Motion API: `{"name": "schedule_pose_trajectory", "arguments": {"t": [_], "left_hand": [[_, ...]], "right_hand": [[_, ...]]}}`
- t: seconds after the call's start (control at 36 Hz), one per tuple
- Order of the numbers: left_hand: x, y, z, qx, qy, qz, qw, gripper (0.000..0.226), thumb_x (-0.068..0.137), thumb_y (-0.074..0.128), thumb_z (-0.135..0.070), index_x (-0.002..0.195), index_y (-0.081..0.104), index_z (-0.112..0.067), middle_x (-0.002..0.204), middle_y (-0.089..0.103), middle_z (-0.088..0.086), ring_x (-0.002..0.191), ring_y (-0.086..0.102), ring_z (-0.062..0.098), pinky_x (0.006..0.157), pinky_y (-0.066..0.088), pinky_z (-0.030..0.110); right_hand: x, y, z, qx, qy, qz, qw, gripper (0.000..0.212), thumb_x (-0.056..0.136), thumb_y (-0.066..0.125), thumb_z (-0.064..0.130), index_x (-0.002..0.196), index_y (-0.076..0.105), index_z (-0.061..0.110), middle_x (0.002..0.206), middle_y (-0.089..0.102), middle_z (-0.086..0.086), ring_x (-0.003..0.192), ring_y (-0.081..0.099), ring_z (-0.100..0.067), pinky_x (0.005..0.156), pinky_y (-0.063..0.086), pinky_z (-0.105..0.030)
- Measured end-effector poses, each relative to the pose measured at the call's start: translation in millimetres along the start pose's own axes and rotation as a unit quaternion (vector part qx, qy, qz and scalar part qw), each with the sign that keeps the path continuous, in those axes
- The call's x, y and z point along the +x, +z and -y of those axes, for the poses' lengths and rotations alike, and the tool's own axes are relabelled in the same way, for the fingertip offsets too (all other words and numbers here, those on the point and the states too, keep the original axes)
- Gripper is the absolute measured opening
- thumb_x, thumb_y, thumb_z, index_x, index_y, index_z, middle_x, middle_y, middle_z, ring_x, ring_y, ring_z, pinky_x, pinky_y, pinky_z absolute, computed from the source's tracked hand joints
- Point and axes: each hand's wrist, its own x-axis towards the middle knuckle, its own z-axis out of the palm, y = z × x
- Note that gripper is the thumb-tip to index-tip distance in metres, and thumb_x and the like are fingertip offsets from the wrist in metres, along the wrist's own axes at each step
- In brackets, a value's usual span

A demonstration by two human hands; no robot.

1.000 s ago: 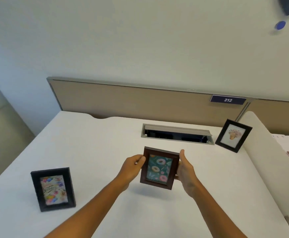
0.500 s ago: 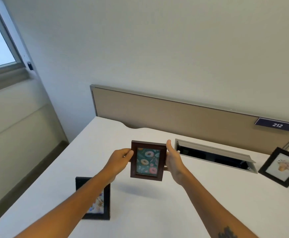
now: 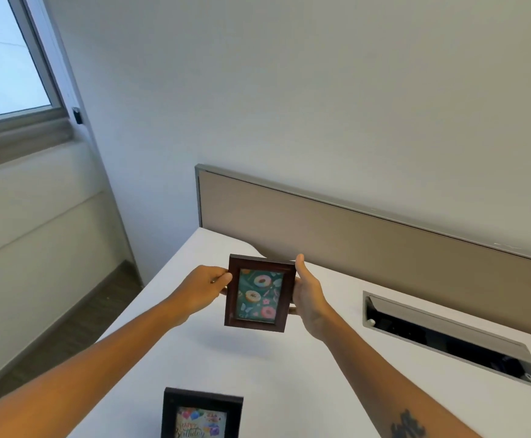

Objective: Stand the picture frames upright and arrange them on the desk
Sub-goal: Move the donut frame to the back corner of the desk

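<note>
A dark brown picture frame (image 3: 259,294) with a teal donut print is held upright in the air above the white desk (image 3: 336,384), facing me. My left hand (image 3: 205,287) grips its left edge. My right hand (image 3: 308,297) grips its right edge, thumb up along the side. A black frame (image 3: 201,414) with a birthday picture stands upright on the desk at the bottom edge of the view, partly cut off.
A grey cable tray (image 3: 447,338) with its lid open is sunk into the desk at the right. A beige partition panel (image 3: 352,229) runs along the desk's back edge. The desk's left edge drops to the floor (image 3: 68,330) below a window (image 3: 5,58).
My view has swung left and up, so the window came in and the black-framed flower picture at the right went out. Both hands carried the brown frame left, toward the desk's back corner.
</note>
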Motion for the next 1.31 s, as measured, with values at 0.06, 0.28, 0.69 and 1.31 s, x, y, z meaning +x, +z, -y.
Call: {"name": "schedule_pose_trajectory", "arguments": {"t": [0.06,0.28,0.69,1.31], "left_hand": [[16,-8,8,-0.001,-0.002,-0.002,1.0,0.026,0.108,0.051,-0.036,0.089,0.068,-0.041,0.087,0.073,-0.027,0.085,0.073,-0.001,0.072,0.052,0.016],[92,-28,59,-0.047,-0.055,-0.028,0.997,0.033,0.108,0.049,-0.036,0.122,0.069,-0.013,0.116,0.074,0.001,0.109,0.072,0.022,0.097,0.058,0.039],[219,-65,124,-0.107,-0.112,-0.117,0.981,0.033,0.108,0.052,-0.032,0.117,0.069,-0.005,0.116,0.073,0.016,0.109,0.07,0.031,0.096,0.058,0.043],[235,-75,149,-0.126,-0.15,-0.124,0.973,0.046,0.107,0.05,-0.04,0.143,0.057,-0.014,0.138,0.065,0.008,0.129,0.063,0.028,0.105,0.055,0.048]], "right_hand": [[21,7,5,-0.005,0.007,0.008,1.0,0.092,0.094,0.019,0.093,0.131,0.077,0.031,0.124,0.083,0.003,0.12,0.076,-0.021,0.1,0.049,-0.047],[124,39,23,-0.019,0.034,0.023,0.999,0.089,0.093,0.025,0.093,0.127,0.08,0.032,0.123,0.083,0.001,0.123,0.074,-0.023,0.112,0.047,-0.051],[294,91,28,-0.034,0.077,0.044,0.995,0.094,0.091,0.032,0.093,0.135,0.076,0.023,0.121,0.084,-0.001,0.123,0.075,-0.023,0.121,0.043,-0.053],[339,99,4,-0.043,0.08,0.051,0.995,0.093,0.097,0.017,0.089,0.138,0.066,0.022,0.122,0.077,-0.009,0.116,0.071,-0.027,0.122,0.034,-0.059]]}}
